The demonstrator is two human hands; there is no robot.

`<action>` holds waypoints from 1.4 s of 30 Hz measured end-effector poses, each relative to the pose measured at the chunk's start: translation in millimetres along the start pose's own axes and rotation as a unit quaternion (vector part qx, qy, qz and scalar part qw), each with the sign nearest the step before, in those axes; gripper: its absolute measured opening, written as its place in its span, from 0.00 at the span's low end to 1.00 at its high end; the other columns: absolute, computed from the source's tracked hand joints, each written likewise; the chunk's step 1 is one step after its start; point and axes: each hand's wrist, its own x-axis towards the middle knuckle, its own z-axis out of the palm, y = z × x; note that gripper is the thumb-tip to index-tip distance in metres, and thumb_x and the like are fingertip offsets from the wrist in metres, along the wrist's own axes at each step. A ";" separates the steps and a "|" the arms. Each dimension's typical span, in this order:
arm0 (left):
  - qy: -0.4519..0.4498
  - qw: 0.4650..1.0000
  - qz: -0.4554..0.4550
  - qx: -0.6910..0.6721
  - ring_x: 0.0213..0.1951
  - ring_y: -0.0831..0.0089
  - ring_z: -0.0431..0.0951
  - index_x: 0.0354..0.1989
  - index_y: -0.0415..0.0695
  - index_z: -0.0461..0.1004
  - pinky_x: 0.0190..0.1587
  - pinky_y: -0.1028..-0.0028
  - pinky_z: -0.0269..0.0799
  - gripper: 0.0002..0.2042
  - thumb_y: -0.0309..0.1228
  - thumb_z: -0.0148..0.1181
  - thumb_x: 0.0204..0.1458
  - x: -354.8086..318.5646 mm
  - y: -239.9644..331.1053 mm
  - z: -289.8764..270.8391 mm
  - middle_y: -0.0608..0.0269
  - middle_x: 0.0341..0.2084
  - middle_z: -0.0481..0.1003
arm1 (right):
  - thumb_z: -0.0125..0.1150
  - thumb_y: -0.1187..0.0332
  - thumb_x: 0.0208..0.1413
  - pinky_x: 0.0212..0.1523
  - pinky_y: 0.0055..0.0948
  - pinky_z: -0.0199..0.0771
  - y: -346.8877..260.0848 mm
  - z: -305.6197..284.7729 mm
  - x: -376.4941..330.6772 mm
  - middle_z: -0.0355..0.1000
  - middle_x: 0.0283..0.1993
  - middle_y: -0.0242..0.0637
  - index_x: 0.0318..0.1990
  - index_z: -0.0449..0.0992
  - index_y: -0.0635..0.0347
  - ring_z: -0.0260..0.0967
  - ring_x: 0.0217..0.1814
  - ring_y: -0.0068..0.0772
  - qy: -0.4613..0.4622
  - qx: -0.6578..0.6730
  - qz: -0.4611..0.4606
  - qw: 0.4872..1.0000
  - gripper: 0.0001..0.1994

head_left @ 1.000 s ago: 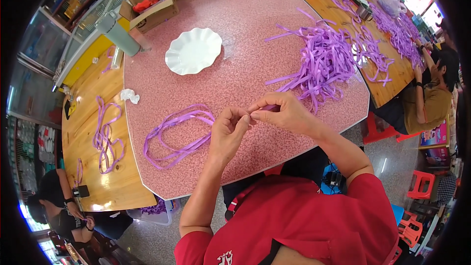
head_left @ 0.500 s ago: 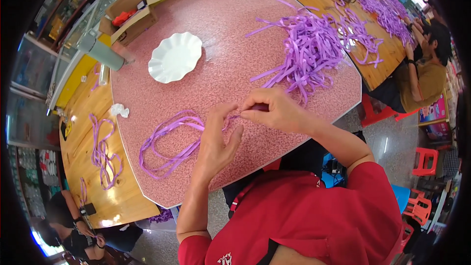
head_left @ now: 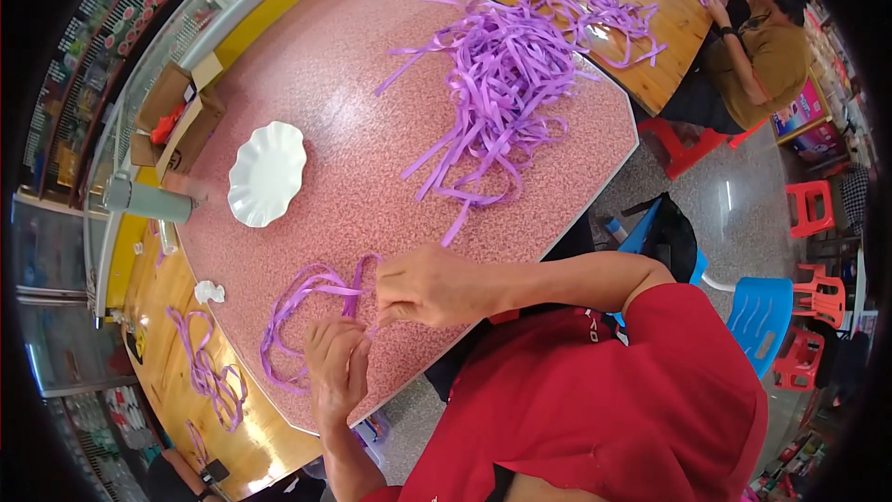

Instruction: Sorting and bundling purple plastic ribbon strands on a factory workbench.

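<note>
A loosely coiled purple ribbon point(head_left: 270, 335) lies near the front left of the pink speckled table point(head_left: 353, 167). My left hand point(head_left: 336, 367) is closed at the near side of this coil, its fingertips pinching the ribbon. Just to the right, my right hand point(head_left: 437, 286) is also closed, with a short bit of ribbon showing between the two hands. The exact grip of the right fingers is hidden behind its knuckles. Beyond it, a large tangled pile of purple ribbons point(head_left: 511, 60) spreads over the far right, with one strand trailing down toward my right wrist.
A white scalloped plate point(head_left: 267, 175) rests at left, near a grey-green bottle point(head_left: 149, 200) and an open cardboard box point(head_left: 190, 130). Crumpled white tissue point(head_left: 210, 292) sits at the left edge. More ribbons point(head_left: 212, 381) lie on the wooden table. A co-worker point(head_left: 757, 46) handles ribbons at far right.
The view has shifted, so the table's contents sit differently in it. Both hands have come nearer to me and to the left. My left fingers, spread before, have closed on the ribbon.
</note>
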 end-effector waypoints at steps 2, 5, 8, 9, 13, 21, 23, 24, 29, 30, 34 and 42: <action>-0.002 0.999 -0.017 -0.031 0.35 0.56 0.76 0.30 0.38 0.71 0.39 0.62 0.68 0.04 0.20 0.61 0.48 -11.3 -3.4 -2.4 0.54 0.28 0.74 | 0.65 0.64 0.53 0.33 0.42 0.69 -2.1 9.6 -3.2 0.71 0.31 0.39 0.31 0.76 0.59 0.72 0.34 0.47 -0.013 -0.006 0.002 1.000 0.08; 0.007 0.994 -0.073 -0.084 0.34 0.58 0.75 0.30 0.37 0.71 0.37 0.64 0.68 0.03 0.22 0.59 0.52 -31.9 -14.5 -10.1 0.54 0.27 0.74 | 0.65 0.64 0.53 0.45 0.42 0.68 6.1 11.6 -7.6 0.73 0.37 0.36 0.36 0.77 0.55 0.71 0.43 0.43 -0.016 -0.036 -0.041 0.998 0.07; 0.027 0.982 -0.180 -0.053 0.31 0.61 0.72 0.31 0.36 0.70 0.35 0.68 0.66 0.05 0.23 0.56 0.58 -47.5 -20.8 -22.6 0.55 0.26 0.71 | 0.64 0.65 0.54 0.60 0.47 0.60 20.5 -21.7 -11.1 0.74 0.48 0.35 0.47 0.78 0.51 0.66 0.55 0.41 0.012 -0.112 -0.068 0.991 0.13; 0.029 0.980 -0.188 -0.052 0.31 0.61 0.72 0.31 0.36 0.70 0.35 0.68 0.66 0.05 0.23 0.56 0.58 -50.6 -21.6 -24.7 0.55 0.26 0.71 | 0.64 0.66 0.54 0.59 0.46 0.61 30.1 -39.8 -12.2 0.74 0.47 0.35 0.47 0.78 0.52 0.67 0.55 0.42 0.026 -0.170 -0.069 0.983 0.12; 0.001 0.968 -0.252 0.000 0.32 0.67 0.72 0.34 0.36 0.71 0.38 0.71 0.66 0.05 0.24 0.55 0.60 -56.8 -21.4 -26.4 0.58 0.28 0.72 | 0.64 0.69 0.54 0.57 0.43 0.65 49.2 -99.6 -21.8 0.74 0.47 0.35 0.43 0.80 0.54 0.68 0.54 0.42 0.058 -0.297 -0.039 0.952 0.09; 0.118 0.968 -0.214 0.063 0.39 0.63 0.74 0.42 0.39 0.75 0.40 0.68 0.68 0.07 0.22 0.59 0.55 -34.1 -17.4 -5.0 0.55 0.36 0.74 | 0.65 0.69 0.52 0.57 0.39 0.66 50.9 -139.7 -22.6 0.74 0.48 0.37 0.39 0.81 0.58 0.69 0.55 0.41 0.053 -0.359 0.055 0.930 0.08; 0.085 0.983 -0.153 0.049 0.38 0.59 0.74 0.41 0.39 0.75 0.40 0.65 0.69 0.07 0.22 0.60 0.54 -7.2 -14.9 12.4 0.53 0.37 0.74 | 0.65 0.69 0.53 0.57 0.39 0.66 44.1 -131.9 -19.3 0.74 0.48 0.37 0.39 0.81 0.59 0.69 0.55 0.42 0.047 -0.355 0.043 0.933 0.07; 0.051 0.994 -0.091 0.035 0.38 0.54 0.75 0.39 0.39 0.75 0.41 0.61 0.69 0.07 0.22 0.61 0.52 9.8 -12.6 22.5 0.52 0.38 0.75 | 0.65 0.69 0.53 0.56 0.38 0.67 40.4 -129.9 -17.8 0.74 0.47 0.38 0.38 0.81 0.59 0.69 0.54 0.42 0.043 -0.350 0.032 0.935 0.07; 0.017 0.997 -0.043 0.054 0.42 0.54 0.72 0.40 0.39 0.75 0.45 0.59 0.67 0.09 0.27 0.62 0.52 68.9 -11.9 69.9 0.52 0.37 0.73 | 0.65 0.70 0.53 0.55 0.38 0.68 32.0 -132.5 -6.5 0.75 0.46 0.38 0.38 0.81 0.60 0.71 0.52 0.41 0.074 -0.347 0.015 0.935 0.06; 0.022 0.995 -0.033 0.087 0.42 0.54 0.71 0.39 0.39 0.74 0.46 0.58 0.66 0.09 0.28 0.62 0.52 79.6 -9.9 77.8 0.52 0.37 0.73 | 0.65 0.71 0.53 0.55 0.37 0.68 32.0 -138.5 -6.6 0.75 0.45 0.38 0.38 0.81 0.61 0.71 0.51 0.41 0.083 -0.350 0.022 0.933 0.06; -0.030 0.982 0.006 0.188 0.44 0.53 0.69 0.36 0.39 0.71 0.48 0.58 0.63 0.09 0.29 0.61 0.51 104.6 -22.2 102.6 0.51 0.39 0.72 | 0.65 0.70 0.54 0.53 0.36 0.70 30.0 -169.9 -13.0 0.76 0.46 0.38 0.40 0.81 0.61 0.72 0.51 0.40 0.119 -0.361 0.047 0.924 0.07; -0.018 0.989 -0.094 -0.109 0.30 0.53 0.74 0.35 0.37 0.69 0.34 0.59 0.69 0.05 0.24 0.57 0.55 87.5 -2.8 71.7 0.49 0.25 0.72 | 0.64 0.69 0.55 0.52 0.36 0.71 45.7 -183.6 -41.0 0.76 0.45 0.38 0.40 0.81 0.60 0.72 0.50 0.40 0.068 -0.343 0.077 0.934 0.07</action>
